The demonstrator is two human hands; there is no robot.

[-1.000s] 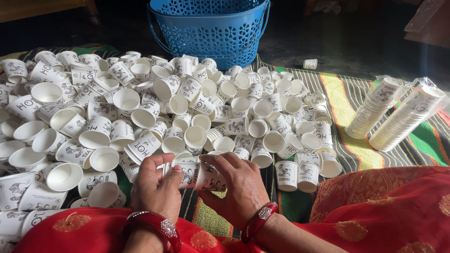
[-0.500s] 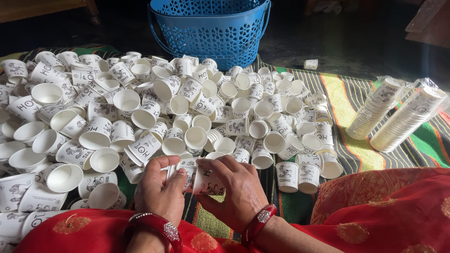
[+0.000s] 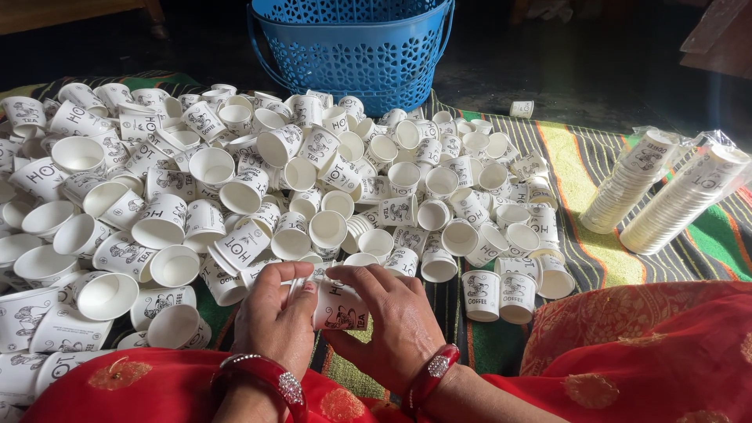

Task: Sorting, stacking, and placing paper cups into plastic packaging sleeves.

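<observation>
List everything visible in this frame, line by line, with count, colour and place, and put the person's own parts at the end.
loose paper cups: too many to count, white with dark print, heaped across the mat from left to centre
held paper cup: one, white with dark and red print, on its side between both hands
bagged cup stacks: two, white in clear plastic, lying on the mat at right
basket: one, blue perforated plastic, top centre behind the heap
mat: one, striped green, yellow and dark, under everything
red cloth: red with gold motifs, bottom edge
left hand: red bangle, on the cup
right hand: red bangle, gripping the cup
</observation>
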